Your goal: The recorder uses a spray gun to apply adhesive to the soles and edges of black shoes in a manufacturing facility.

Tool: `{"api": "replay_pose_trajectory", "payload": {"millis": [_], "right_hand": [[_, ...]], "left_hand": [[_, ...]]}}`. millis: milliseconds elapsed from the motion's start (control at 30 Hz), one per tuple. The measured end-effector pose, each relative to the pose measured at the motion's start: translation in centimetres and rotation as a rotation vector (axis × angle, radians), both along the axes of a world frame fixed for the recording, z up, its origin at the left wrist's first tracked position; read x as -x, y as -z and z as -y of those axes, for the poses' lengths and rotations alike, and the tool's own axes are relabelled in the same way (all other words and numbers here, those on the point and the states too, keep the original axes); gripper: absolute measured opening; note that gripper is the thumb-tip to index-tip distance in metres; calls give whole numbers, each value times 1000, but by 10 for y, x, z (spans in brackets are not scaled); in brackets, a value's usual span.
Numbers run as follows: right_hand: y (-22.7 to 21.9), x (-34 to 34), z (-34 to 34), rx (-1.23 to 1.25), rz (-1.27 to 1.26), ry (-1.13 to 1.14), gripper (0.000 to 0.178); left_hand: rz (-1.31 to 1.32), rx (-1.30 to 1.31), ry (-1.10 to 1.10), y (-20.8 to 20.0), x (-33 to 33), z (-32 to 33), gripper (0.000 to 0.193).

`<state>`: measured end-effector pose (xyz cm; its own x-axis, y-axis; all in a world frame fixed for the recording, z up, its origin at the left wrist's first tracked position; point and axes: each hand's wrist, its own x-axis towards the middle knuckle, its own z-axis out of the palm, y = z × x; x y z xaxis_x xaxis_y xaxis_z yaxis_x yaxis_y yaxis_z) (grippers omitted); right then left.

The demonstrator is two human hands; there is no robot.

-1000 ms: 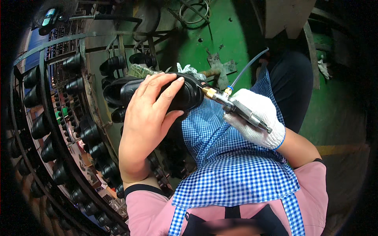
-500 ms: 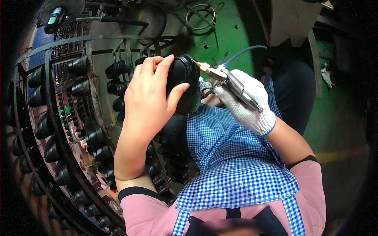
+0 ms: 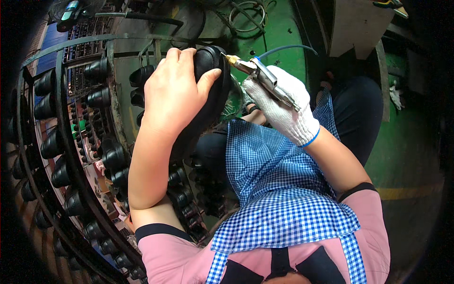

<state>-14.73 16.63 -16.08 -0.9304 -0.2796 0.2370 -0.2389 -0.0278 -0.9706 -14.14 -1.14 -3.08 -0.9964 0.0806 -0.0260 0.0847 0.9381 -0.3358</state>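
Observation:
A black shoe [image 3: 208, 64] is gripped in my bare left hand [image 3: 172, 92], with the fingers over its upper and the thumb along the near side. Its toe points away from me, and part of it is hidden behind the hand and wrist. My right hand [image 3: 286, 104], in a white knit glove, is closed round a silver spray gun [image 3: 267, 78]. From the gun a thin blue hose [image 3: 288, 47] runs off to the right. The gun's brass nozzle [image 3: 233, 60] points left, its tip at the edge of the shoe's toe; I cannot tell whether they touch.
On my left stands a curved metal rack [image 3: 59, 104] with rows of black shoes [image 3: 98, 98]. A coiled hose [image 3: 248, 18] lies on the green floor [image 3: 283, 33]. At the upper right is a pale panel [image 3: 357, 28]; a crumpled white piece [image 3: 396, 96] lies beyond it.
Both hands have shifted a little left and away from me, together with the shoe and spray gun. The shoe has turned, showing more of its long side. The nozzle remains by the toe.

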Motion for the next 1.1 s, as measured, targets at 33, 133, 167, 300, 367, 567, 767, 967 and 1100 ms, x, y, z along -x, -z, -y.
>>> {"api": "replay_pose_trajectory", "payload": {"millis": [33, 133, 167, 300, 367, 567, 767, 967, 1100], "right_hand": [[0, -1, 2, 8, 5, 0, 21], [0, -3, 7, -3, -7, 16, 21], [0, -4, 8, -4, -7, 14, 21], [-2, -9, 11, 24, 46, -20, 21], [-2, -12, 12, 33, 119, -59, 21], [3, -22, 16, 75, 159, -121, 16], [3, -30, 14, -17, -38, -40, 22], [4, -41, 13, -34, -142, -25, 25], [1, -46, 12, 80, -156, -9, 16]], "left_hand": [[11, -16, -35, -1, 1, 1, 54], [24, -7, -62, -2, 4, 3, 55], [23, -3, -68, -1, 5, 7, 58], [55, -31, -149, -4, 11, 13, 60], [68, -59, -193, -7, 13, 12, 58], [114, -129, -319, -9, 19, 21, 66], [64, -227, -390, -4, 21, 36, 69], [76, -281, -477, -3, 19, 45, 79], [57, -290, -487, 1, 19, 50, 79]]}}
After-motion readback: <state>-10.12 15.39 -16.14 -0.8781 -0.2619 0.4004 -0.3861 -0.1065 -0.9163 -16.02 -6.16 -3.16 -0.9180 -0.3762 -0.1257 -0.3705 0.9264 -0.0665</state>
